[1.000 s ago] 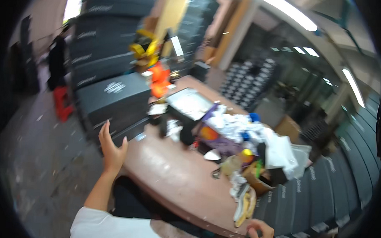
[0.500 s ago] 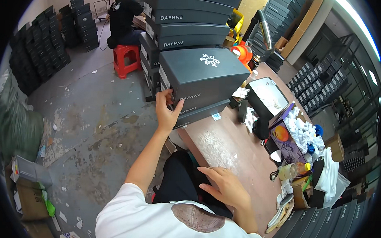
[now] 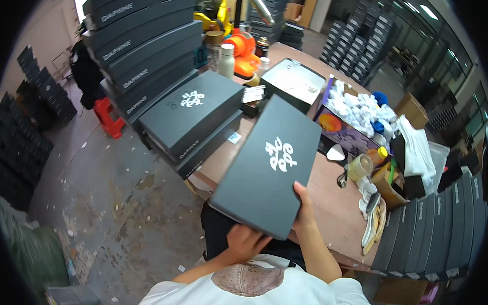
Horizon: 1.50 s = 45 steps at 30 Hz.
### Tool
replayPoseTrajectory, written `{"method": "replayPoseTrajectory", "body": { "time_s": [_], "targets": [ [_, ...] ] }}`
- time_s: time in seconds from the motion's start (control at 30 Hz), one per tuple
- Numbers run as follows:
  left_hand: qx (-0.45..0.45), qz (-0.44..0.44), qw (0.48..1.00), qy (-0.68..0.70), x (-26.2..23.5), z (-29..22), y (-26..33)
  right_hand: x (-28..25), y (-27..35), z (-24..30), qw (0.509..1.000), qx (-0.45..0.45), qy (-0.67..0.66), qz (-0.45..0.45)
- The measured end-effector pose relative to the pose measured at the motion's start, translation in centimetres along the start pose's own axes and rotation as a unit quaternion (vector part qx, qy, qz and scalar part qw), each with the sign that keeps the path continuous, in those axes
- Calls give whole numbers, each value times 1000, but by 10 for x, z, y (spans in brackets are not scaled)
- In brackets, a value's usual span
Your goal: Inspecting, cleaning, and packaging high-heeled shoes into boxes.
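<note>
A dark grey shoebox (image 3: 273, 164) with white lettering on its lid is tilted in front of me over the near edge of the table. My right hand (image 3: 305, 211) grips its right side, thumb on the lid and the other fingers hidden beneath. At the near end, my left hand (image 3: 244, 242) holds the lower edge with curled fingers, partly hidden under the box. To the left, another shoebox (image 3: 194, 113) lies on top of a similar one at the table's corner. Behind these rises a tall stack of shoeboxes (image 3: 145, 52).
On the pink-brown table (image 3: 333, 204) are an open shoebox (image 3: 295, 81), a purple carton (image 3: 344, 126) of crumpled white paper, jars, and an orange tool (image 3: 245, 50). More shoeboxes (image 3: 435, 229) stand upright at right. A red stool (image 3: 110, 117) is beside a person in black (image 3: 85, 69).
A shoebox has come off the near stack and is now in front of me in both hands. My right hand has closed on its side. The view has swung to the right.
</note>
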<state>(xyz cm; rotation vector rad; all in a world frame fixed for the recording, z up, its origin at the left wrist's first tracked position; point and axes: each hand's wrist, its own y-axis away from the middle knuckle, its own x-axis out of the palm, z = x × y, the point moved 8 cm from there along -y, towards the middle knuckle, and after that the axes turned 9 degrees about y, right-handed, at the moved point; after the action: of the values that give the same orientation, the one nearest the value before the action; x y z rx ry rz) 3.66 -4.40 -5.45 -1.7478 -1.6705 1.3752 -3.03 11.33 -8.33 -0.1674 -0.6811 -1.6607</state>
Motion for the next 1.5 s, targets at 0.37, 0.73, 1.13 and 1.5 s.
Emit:
{"method": "replayPoseTrajectory", "body": {
  "time_s": [0.37,0.73,1.13,1.5],
  "targets": [
    [-285,132,921,229,46,68,9,-190,57,5,938,-66,286,-182],
    [-662,127,547,497,106,66,10,-177,62,-13,984,-51,-26,-167],
    [-263,-42,857,441,-11,15,-176,-123,71,17,768,-237,575,-153],
    [-116,230,849,-462,-56,125,-238,-87,48,99,574,-407,687,-181]
  ]
}}
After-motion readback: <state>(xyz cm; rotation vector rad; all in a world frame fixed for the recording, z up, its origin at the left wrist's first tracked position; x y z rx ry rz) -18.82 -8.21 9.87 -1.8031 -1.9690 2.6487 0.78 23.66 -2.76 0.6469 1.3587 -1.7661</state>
